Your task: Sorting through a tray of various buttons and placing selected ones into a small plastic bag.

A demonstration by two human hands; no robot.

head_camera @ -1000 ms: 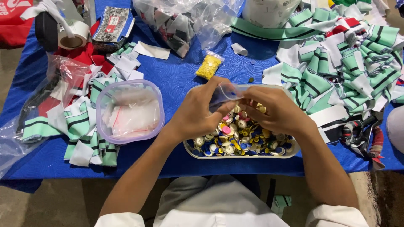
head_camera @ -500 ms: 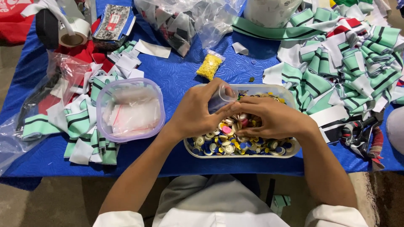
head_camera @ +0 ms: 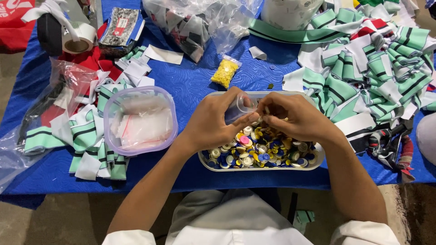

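A clear oblong tray (head_camera: pixel 206 164) full of mixed coloured buttons (head_camera: pixel 254 152) sits at the near edge of the blue table. My left hand (head_camera: pixel 213 122) pinches a small clear plastic bag (head_camera: pixel 240 105) just above the tray. My right hand (head_camera: pixel 293 115) meets it from the right, fingertips at the bag's mouth, apparently pinching a button, though the fingers hide it.
A round clear tub (head_camera: pixel 138 120) of small clear bags stands left of the tray. A little packet of yellow beads (head_camera: pixel 225 72) lies behind. Green, white and black striped fabric pieces (head_camera: pixel 363 68) heap on the right and left. A tape roll (head_camera: pixel 78 38) sits far left.
Both hands have stayed over the button tray. The right hand dipped toward the buttons and now meets the bag held by the left hand.
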